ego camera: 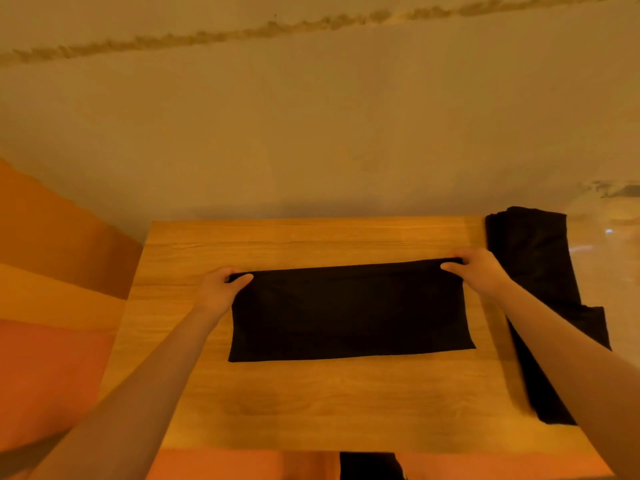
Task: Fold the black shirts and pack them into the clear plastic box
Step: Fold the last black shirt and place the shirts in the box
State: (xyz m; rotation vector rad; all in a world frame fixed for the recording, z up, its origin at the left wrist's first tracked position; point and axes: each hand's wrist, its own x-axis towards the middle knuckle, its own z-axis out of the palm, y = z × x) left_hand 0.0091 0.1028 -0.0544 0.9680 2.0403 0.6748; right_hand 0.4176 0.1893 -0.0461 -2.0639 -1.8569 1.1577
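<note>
While both hands work the far edge of it, one black shirt (pixel 349 313) lies flat as a wide folded rectangle in the middle of the wooden table (pixel 311 403). The left hand (pixel 221 289) pinches the shirt's far left corner, thumb on top of the cloth and the other fingers curled behind the edge. The right hand (pixel 478 268) pinches the far right corner the same way, thumb over the fabric and fingers curled round the fold. Between the two hands the far edge runs in a straight line.

A second lot of black cloth (pixel 540 271) lies along the right edge of the table, partly under the right forearm; how many shirts it holds cannot be told. Just right of it, at the far right of the scene, stands one clear plastic box (pixel 609 237), blurred and cut off by the frame. A plain wall (pixel 311 116) rises behind the table.
</note>
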